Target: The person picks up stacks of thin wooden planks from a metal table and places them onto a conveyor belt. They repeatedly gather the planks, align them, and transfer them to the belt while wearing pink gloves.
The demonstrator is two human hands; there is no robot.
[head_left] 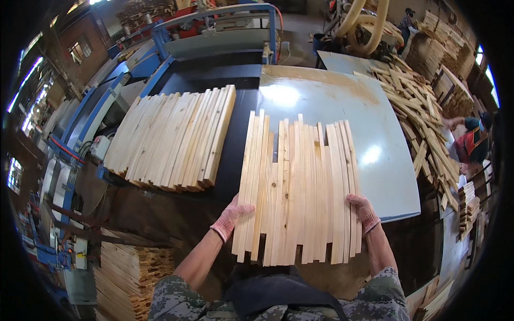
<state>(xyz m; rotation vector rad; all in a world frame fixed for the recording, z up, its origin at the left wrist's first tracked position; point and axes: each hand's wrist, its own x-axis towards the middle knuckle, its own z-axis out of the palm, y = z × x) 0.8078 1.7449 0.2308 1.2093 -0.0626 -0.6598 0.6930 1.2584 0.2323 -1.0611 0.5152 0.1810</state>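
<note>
Between my two gloved hands is a row of pale wooden strips point(300, 192), lying side by side with uneven ends. My left hand point(232, 215) presses on the row's left edge, its thumb over the outer strip. On the opposite edge my right hand point(365, 213) grips the same way, thumb on top. The far part of the row reaches over the light grey metal table point(385, 176), while its near end hangs in front of my body. To the left, a second batch of wooden strips point(171, 139) lies on the black conveyor belt point(238, 123).
A blue-framed machine point(214, 40) stands beyond the belt. At the right is a loose heap of strips point(415, 115), with another person point(474, 142) beside it. A tall stack of boards point(131, 273) rises at my lower left. Thick beige hoses point(364, 32) hang at the back.
</note>
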